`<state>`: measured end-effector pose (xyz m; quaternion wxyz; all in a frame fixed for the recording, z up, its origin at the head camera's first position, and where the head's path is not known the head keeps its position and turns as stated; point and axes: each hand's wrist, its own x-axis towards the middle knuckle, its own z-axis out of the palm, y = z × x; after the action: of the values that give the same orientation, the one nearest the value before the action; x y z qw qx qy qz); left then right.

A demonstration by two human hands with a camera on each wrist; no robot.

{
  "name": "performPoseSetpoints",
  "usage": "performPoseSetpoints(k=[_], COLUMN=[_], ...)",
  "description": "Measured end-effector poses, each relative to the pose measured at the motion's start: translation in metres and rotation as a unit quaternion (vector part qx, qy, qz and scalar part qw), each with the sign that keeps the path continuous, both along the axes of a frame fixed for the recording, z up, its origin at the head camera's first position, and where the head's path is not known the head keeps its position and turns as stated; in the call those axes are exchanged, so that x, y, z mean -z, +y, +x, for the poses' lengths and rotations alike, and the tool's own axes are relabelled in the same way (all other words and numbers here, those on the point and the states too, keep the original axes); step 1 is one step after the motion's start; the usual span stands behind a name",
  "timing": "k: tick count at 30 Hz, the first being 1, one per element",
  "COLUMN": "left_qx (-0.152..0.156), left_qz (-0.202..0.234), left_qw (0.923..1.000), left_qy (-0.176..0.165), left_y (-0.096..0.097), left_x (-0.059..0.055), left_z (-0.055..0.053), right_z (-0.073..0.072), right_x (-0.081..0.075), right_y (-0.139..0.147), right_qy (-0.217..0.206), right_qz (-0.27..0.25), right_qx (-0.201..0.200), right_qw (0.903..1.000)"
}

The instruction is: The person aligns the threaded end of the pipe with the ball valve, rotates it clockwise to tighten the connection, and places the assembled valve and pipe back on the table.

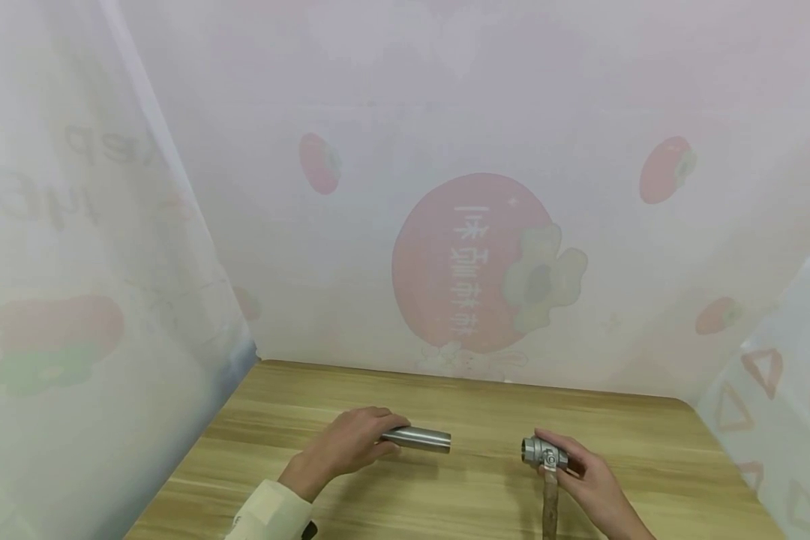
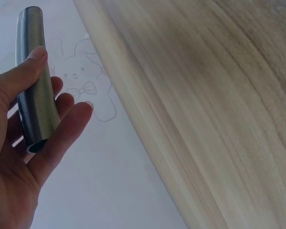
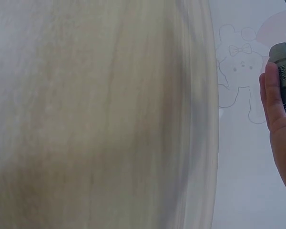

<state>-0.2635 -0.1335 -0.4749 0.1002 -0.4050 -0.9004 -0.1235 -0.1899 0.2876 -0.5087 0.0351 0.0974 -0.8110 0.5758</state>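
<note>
A short steel pipe [image 1: 420, 439] points to the right out of my left hand [image 1: 352, 444], which grips it near its left end. In the left wrist view, thumb and fingers wrap that pipe [image 2: 34, 76], and fine threads show at its far end. My right hand [image 1: 595, 480] holds a metal ball valve [image 1: 540, 451] by its body, with the valve's open end facing the pipe across a gap. From the valve, a long brownish lever handle [image 1: 550, 502] hangs toward the front. Only part of the valve body [image 3: 282, 71] shows in the right wrist view.
Beneath both hands is a wood-grain table [image 1: 486, 412]. White sheets printed with red fruit [image 1: 459, 262] stand behind it and at both sides. A small dark object [image 1: 309, 531] shows beside the left sleeve [image 1: 270, 514] at the lower edge.
</note>
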Motion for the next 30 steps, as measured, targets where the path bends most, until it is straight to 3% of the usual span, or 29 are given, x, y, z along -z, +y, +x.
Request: performPoseSetpoints(k=[13,30], left_qx=[-0.001,0.006], left_qz=[0.001,0.01], left_qw=[1.0,0.9997], left_qy=[-0.01,-0.021], left_y=[0.0052,0.0095], left_x=[-0.002,-0.0022], left_z=[0.0015,0.0031], right_z=[0.0004,0.0], right_x=[-0.0027,-0.0021], right_y=[0.0014,-0.001], right_qy=[-0.023,-0.006], right_qz=[0.003,0.008], right_qx=[-0.013,-0.025], right_qw=[0.9997,0.9996])
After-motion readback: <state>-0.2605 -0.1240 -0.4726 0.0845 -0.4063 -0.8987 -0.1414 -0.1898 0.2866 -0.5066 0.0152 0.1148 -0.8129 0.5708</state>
